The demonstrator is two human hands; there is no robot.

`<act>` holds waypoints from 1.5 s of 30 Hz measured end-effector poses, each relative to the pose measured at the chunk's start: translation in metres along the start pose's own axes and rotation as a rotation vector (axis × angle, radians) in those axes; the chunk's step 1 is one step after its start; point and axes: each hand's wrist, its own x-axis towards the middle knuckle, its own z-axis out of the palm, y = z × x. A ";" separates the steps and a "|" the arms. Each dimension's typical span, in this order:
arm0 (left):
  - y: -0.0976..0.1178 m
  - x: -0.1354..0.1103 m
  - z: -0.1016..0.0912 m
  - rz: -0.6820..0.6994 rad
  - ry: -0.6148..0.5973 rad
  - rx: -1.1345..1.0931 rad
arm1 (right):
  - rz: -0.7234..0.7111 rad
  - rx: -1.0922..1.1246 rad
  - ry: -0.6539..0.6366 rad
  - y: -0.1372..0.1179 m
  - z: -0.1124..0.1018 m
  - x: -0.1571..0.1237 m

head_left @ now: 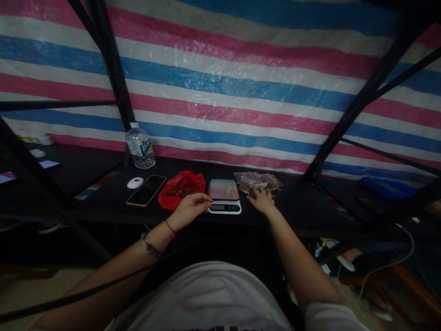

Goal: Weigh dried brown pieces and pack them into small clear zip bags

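Observation:
A small white digital scale (225, 207) with a shiny metal plate stands in front of me at the table's front edge. On its plate lies a small, pale clear object (228, 188), too small to name. At the scale's left edge is my left hand (191, 209), its fingers drawn together in a pinch; what they hold, if anything, is hidden. To the right, my right hand (262, 201) reaches onto a pile of clear plastic bags (257, 180) with small brownish pieces inside, its fingers spread. A red plastic bag (167, 195) with small brown pieces lies open behind my left hand.
A phone (146, 190) and a round white case (135, 183) lie left on the black table (103, 202). Behind them stands a clear water bottle (140, 147). Black metal posts (113, 69) frame both sides, before a striped plastic sheet (223, 92).

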 end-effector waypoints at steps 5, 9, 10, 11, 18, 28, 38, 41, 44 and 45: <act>0.005 -0.002 0.000 -0.018 0.002 0.011 | -0.021 -0.031 0.019 -0.008 0.007 0.000; 0.005 -0.002 0.001 -0.014 0.000 0.019 | 0.007 -0.068 0.136 -0.016 0.008 0.000; 0.005 -0.001 0.001 -0.013 0.000 0.021 | -0.009 -0.074 0.150 -0.019 0.007 0.000; 0.004 -0.001 0.001 -0.012 0.000 0.021 | -0.038 -0.079 0.150 -0.021 0.006 0.000; 0.003 -0.001 0.002 -0.026 0.001 -0.002 | -0.207 -0.105 0.069 -0.031 0.008 0.003; 0.004 -0.002 0.002 -0.038 -0.010 -0.005 | -0.224 -0.039 0.116 -0.015 0.008 0.001; 0.004 -0.001 0.001 -0.039 -0.029 0.018 | -0.188 0.053 0.201 -0.002 0.006 0.020; 0.002 0.000 0.001 -0.053 -0.025 -0.007 | 0.007 0.156 0.325 0.025 -0.008 0.040; -0.002 0.001 0.000 -0.064 -0.021 -0.029 | 0.187 0.221 0.392 0.058 -0.022 0.062; -0.004 0.002 0.001 -0.067 -0.020 -0.034 | 0.221 0.231 0.387 0.068 -0.025 0.069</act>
